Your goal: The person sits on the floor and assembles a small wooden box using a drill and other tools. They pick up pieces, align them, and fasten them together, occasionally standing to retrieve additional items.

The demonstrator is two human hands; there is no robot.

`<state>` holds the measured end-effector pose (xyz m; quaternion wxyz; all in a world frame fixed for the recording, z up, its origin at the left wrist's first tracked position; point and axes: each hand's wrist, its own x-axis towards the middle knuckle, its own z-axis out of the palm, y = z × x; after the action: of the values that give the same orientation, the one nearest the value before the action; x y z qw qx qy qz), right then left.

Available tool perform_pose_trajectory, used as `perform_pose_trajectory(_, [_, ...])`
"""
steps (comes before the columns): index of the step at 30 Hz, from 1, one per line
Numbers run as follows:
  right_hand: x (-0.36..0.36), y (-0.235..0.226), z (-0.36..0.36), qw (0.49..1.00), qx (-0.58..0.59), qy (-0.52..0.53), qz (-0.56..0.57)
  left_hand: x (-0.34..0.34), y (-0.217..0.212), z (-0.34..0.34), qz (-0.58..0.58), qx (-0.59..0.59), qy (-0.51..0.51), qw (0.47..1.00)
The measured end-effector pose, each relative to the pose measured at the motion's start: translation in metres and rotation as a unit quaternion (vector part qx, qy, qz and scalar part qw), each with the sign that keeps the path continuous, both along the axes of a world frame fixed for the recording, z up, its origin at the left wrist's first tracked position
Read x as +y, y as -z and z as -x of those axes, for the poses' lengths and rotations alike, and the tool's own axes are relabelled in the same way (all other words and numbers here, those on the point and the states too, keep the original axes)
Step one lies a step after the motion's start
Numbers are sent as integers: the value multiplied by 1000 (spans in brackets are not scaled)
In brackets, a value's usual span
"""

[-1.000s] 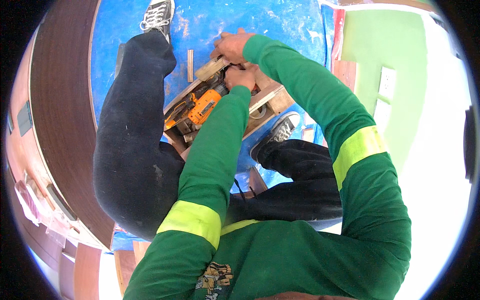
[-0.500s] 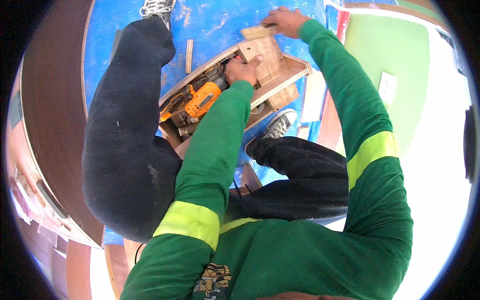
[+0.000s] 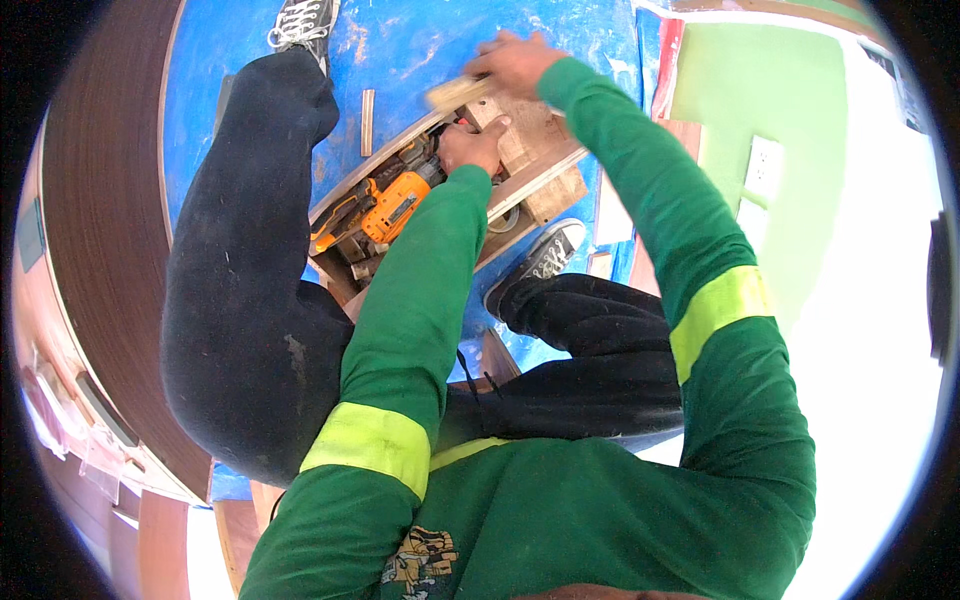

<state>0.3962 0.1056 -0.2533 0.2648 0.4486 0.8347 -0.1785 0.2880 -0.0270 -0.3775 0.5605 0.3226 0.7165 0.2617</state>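
A wooden box [image 3: 528,187] stands on the blue floor between my legs, tilted across the view. An orange-yellow power tool [image 3: 395,205] lies inside, with other tools partly hidden around it. My left hand [image 3: 470,148] reaches into the box's far part and grips its wooden inner end. The thumb rests over the wood, while the fingers are mostly hidden; a bit of red shows near them. Beyond it, my right hand [image 3: 515,65] holds a short pale wooden piece [image 3: 458,93] low over the box's far edge. Motion blurs that piece, so its exact kind is unclear.
A thin wooden strip [image 3: 368,122] lies left of the box on the blue floor covering [image 3: 400,45]. My shoes [image 3: 555,250] flank the box. A dark brown panel [image 3: 105,230] runs along the left, and a green wall [image 3: 765,85] with a white outlet plate [image 3: 764,167] rises at right.
My right hand has moved left and slightly down with the wooden piece, across the box's far end. My left hand stays in the box. The whole view has shifted a little.
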Motion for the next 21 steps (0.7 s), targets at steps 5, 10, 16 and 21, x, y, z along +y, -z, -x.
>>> perform_pose_trajectory(5, [0,-1,64,996,-7,-21,82,3,-24,6,-1,47,14,999])
perform_pose_trajectory(10, [48,-9,-8,985,-115,50,121,1,-16,2,17,25,2,1000])
perform_pose_trajectory(16, [80,20,-50,970,24,-6,240,1,-23,3,-2,38,22,999])
perform_pose_trajectory(21, [70,34,18,947,63,-41,312,-4,-13,0,-16,0,-13,1000])
